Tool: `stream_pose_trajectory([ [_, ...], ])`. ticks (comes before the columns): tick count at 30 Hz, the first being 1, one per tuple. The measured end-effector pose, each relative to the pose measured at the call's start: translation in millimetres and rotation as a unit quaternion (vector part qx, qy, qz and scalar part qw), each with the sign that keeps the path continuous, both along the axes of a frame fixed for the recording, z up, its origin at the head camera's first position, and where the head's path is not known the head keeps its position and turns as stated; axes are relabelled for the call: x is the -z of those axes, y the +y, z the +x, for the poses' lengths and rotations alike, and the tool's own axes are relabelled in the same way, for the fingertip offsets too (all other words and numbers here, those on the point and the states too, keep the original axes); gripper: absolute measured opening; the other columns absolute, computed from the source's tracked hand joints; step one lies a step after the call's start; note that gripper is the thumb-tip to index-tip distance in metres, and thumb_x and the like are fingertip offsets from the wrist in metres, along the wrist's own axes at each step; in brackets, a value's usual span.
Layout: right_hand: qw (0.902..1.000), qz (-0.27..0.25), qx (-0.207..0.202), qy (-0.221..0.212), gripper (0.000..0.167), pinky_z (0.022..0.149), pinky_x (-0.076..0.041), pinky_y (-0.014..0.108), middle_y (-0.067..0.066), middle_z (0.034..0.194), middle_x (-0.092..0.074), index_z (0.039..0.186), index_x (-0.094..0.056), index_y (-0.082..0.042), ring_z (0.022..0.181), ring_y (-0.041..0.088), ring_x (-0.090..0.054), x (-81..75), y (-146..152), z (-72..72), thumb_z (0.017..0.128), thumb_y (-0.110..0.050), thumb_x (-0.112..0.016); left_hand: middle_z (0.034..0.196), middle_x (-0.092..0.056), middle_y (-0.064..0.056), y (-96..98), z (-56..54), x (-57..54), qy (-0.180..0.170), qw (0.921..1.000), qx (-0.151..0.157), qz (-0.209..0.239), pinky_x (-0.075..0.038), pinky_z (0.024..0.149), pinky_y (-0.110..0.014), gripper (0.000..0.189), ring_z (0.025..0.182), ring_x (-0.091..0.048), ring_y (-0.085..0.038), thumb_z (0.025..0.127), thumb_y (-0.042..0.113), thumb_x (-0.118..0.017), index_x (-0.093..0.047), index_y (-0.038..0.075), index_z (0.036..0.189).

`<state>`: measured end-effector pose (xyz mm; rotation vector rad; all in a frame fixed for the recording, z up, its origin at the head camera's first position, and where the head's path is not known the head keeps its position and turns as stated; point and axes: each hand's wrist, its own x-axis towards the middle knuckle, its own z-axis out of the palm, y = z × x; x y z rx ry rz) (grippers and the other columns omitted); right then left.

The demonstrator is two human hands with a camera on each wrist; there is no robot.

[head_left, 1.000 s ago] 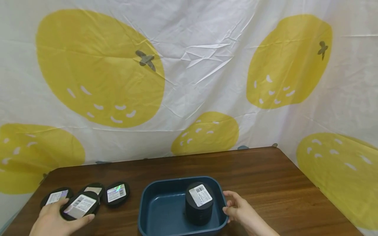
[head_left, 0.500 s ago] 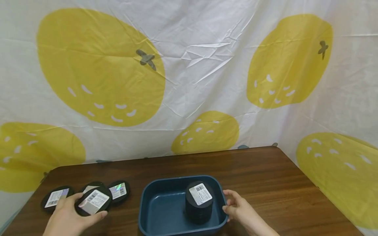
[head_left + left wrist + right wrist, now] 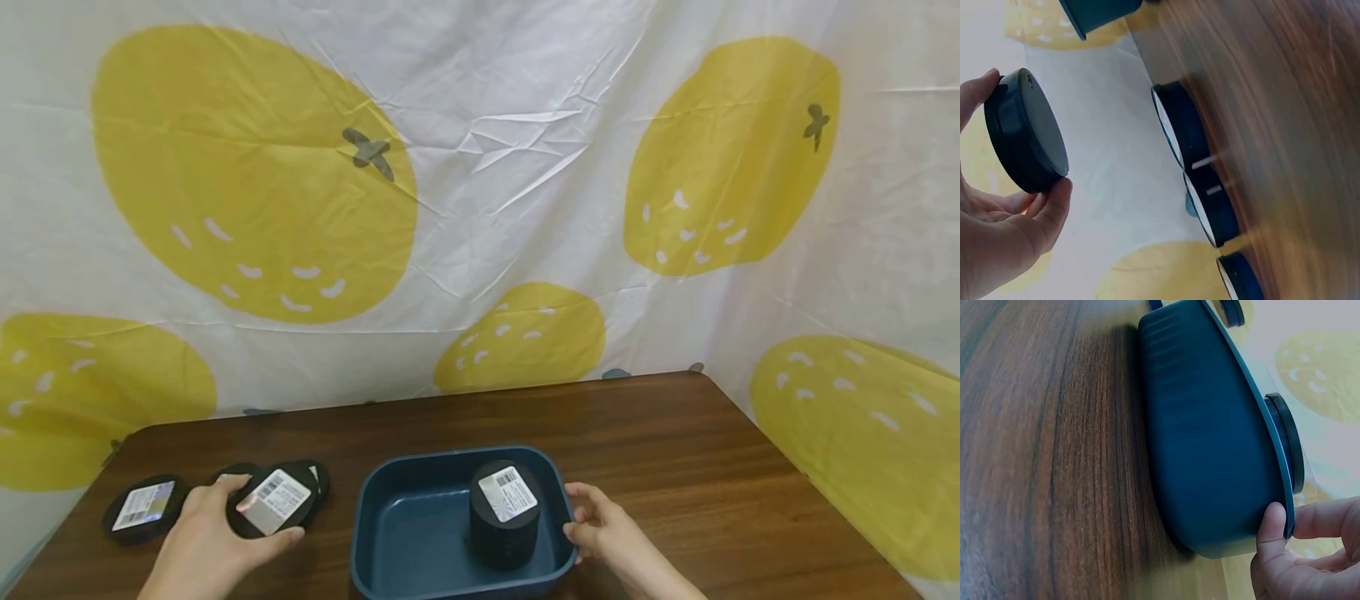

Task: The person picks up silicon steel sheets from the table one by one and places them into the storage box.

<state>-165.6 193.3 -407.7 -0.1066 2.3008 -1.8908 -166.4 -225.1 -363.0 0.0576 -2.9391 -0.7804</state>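
Observation:
In the head view, my left hand [image 3: 206,537] holds a flat, round black container [image 3: 273,502] by its edge, with a white barcode label on top. The left wrist view shows this container [image 3: 1027,134] raised off the table, thumb on one side and fingers on the other. My right hand [image 3: 611,533] pinches the right rim of a blue rectangular tub [image 3: 411,533], thumb outside. Inside the tub, at its right, stands a stack of similar black containers [image 3: 506,533], labelled on top. In the right wrist view the thumb of the right hand [image 3: 1300,565] presses the tub's wall [image 3: 1210,437].
On the left of the wooden table [image 3: 637,433] lies a labelled black container [image 3: 145,508]. Two more, a middle one [image 3: 238,470] and a right one [image 3: 323,479], lie partly hidden behind the held container. A lemon-print cloth [image 3: 525,208] hangs behind the table.
The left hand has moved right with its black container, which now covers part of the rightmost one on the table. The right hand stays on the tub's rim.

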Motion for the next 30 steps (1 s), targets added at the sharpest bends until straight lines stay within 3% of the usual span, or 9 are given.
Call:
stream_pose_trajectory([
  [8,0.9999,-0.006,-0.004,0.007,0.054,0.054,-0.047,0.026,0.004,0.08,-0.038,0.129,-0.032,0.014,0.067,0.016,-0.045,-0.6,-3,0.3,0.081,0.005,-0.056,0.126,-0.038,-0.036,15.4,0.2,-1.3,0.022,0.9995,0.024,0.003,-0.043,0.083,-0.059,0.104,0.107,-0.047,-0.048,0.064,0.056,-0.078,-0.037,-0.012,0.131],
  [12,0.9998,-0.013,-0.007,0.01,0.055,0.053,-0.047,0.026,0.004,0.08,-0.038,0.128,-0.031,0.016,0.067,0.016,-0.044,-0.4,-2,0.5,0.081,0.006,-0.056,0.122,-0.041,-0.035,27.9,-1.3,-4.3,0.009,0.9994,0.031,0.012,-0.046,0.079,-0.055,0.106,0.1,-0.052,-0.042,0.062,0.057,-0.078,-0.036,-0.011,0.133],
  [17,0.9998,-0.015,-0.006,0.01,0.055,0.053,-0.047,0.025,0.004,0.08,-0.038,0.129,-0.031,0.015,0.067,0.016,-0.044,-1.9,-1,-0.2,0.081,0.005,-0.056,0.115,-0.046,-0.028,45.3,-3.2,-5.4,0.023,0.9986,0.037,0.03,-0.048,0.074,-0.048,0.105,0.091,-0.052,-0.031,0.06,0.054,-0.081,-0.038,-0.009,0.132],
  [30,0.9996,-0.021,-0.016,0.011,0.056,0.053,-0.047,0.024,0.004,0.08,-0.037,0.128,-0.029,0.017,0.068,0.015,-0.044,-0.1,0,-0.9,0.081,0.005,-0.056,0.111,-0.048,-0.02,78.3,-9.1,1.2,0.041,0.9951,0.067,0.06,-0.048,0.071,-0.04,0.101,0.088,-0.053,-0.025,0.056,0.046,-0.085,-0.043,-0.007,0.131],
])
